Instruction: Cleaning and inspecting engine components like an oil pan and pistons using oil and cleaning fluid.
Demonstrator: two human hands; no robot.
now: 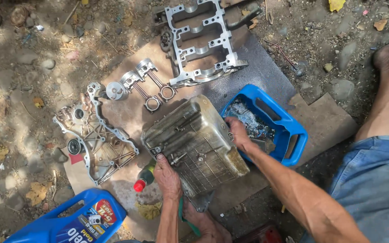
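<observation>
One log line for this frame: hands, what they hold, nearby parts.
left hand: gripping oil pan near edge | right hand: on pan's far side, by blue tub | nearby: pistons, timing cover, red-capped bottle

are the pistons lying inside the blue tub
No, the pistons lie on the cardboard beside the metal pan, well apart from the blue tub.

Stony dirt ground (32,58) — dry leaves (36,192), dappled sunlight

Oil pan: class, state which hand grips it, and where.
Both hands hold the oil pan: the left hand grips its near edge, the right hand its side by the blue tub.
</observation>
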